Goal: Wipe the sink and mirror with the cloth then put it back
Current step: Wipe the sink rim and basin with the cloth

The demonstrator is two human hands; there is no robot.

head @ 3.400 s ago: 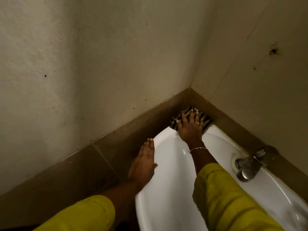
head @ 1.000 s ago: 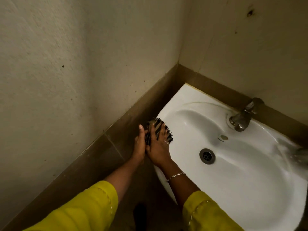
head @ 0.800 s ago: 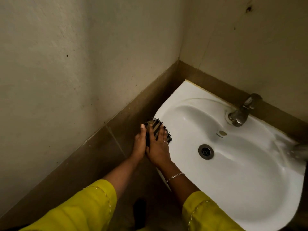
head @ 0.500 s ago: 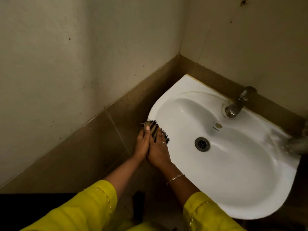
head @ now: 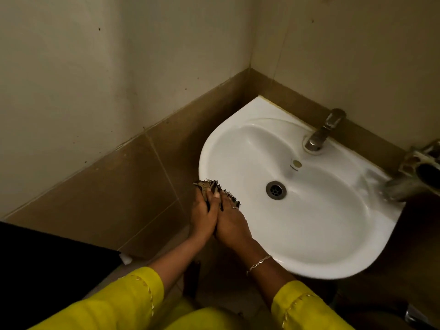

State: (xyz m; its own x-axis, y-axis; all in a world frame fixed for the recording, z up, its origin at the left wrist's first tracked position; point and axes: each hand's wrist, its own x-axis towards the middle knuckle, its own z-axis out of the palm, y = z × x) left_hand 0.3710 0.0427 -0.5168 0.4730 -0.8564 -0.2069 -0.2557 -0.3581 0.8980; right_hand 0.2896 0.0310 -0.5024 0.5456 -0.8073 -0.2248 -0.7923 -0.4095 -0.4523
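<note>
A white wall-hung sink (head: 333, 236) fills the right half of the view, fixed in a tiled corner. A dark striped cloth (head: 215, 186) with a frayed edge lies over the sink's left rim. My left hand (head: 202, 215) presses on the cloth from the outer side of the rim. My right hand (head: 232, 225), with a ring and a bracelet, presses on it from the basin side. Both hands touch each other. Most of the cloth is hidden under the fingers. No mirror is in view.
A metal tap (head: 321, 133) stands at the sink's back edge, and a drain (head: 276, 190) sits in the basin's middle. Another metal fitting (head: 419, 170) juts in at the right. Brown tiles (head: 133, 186) line the lower walls. A dark surface (head: 42, 265) lies at lower left.
The hands and cloth slid from the sink's back corner down along the left rim toward me. My left hand joined the right on the cloth. The view pulled back and tilted down.
</note>
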